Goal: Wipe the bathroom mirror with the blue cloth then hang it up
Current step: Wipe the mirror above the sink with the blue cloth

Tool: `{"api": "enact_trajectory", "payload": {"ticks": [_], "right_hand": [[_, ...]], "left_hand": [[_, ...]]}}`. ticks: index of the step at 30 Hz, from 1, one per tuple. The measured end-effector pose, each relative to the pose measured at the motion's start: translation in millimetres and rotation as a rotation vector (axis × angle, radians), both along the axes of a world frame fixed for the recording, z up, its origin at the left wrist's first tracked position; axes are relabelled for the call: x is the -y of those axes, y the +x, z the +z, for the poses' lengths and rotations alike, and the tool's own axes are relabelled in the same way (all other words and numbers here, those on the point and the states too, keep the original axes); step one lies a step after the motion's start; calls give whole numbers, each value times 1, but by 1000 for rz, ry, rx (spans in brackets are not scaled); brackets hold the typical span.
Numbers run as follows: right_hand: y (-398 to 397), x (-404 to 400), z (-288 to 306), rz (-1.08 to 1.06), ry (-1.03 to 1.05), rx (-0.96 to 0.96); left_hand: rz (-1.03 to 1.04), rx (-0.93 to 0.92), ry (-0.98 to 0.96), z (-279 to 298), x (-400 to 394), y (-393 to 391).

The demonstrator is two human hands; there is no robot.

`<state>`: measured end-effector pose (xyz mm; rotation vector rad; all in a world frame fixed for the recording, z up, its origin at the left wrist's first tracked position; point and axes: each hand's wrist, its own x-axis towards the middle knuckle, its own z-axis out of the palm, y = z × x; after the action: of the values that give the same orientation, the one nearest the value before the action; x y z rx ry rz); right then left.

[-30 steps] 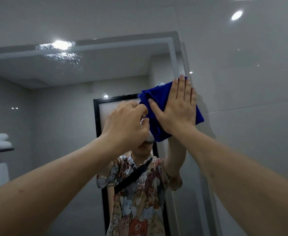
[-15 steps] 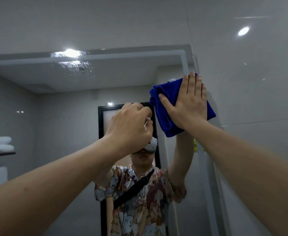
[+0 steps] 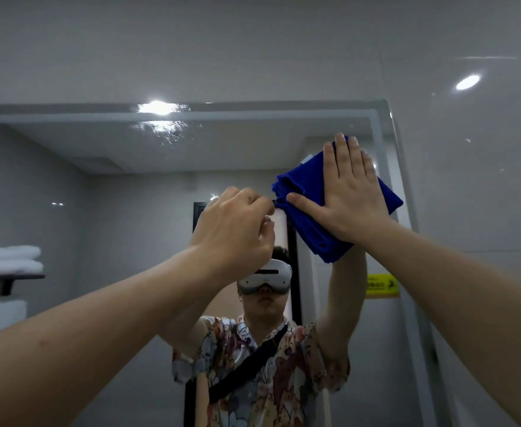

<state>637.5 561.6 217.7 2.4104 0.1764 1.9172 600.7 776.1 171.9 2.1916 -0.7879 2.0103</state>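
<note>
The bathroom mirror fills the wall ahead. A folded blue cloth lies against the glass near its upper right corner. My right hand presses flat on the cloth, fingers straight and pointing up. My left hand is raised just left of the cloth with its fingers curled, and nothing shows in its grasp. Its fingertips sit at the cloth's left edge. Both arms and the cloth are reflected in the glass.
Glossy grey wall tiles surround the mirror on the right and above. The reflection shows folded white towels on a dark shelf at left, a black door frame and a yellow sticker.
My right hand has slid the cloth upward, closer to the mirror's top right corner. My left hand has followed beside it, still curled. The view has tilted up.
</note>
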Motion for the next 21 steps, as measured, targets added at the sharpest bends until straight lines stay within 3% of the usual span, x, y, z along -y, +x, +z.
{"api": "enact_trajectory", "payload": {"ticks": [21], "right_hand": [[11, -180, 2, 39, -185, 22]], "left_hand": [[62, 10, -98, -14, -161, 2]]}}
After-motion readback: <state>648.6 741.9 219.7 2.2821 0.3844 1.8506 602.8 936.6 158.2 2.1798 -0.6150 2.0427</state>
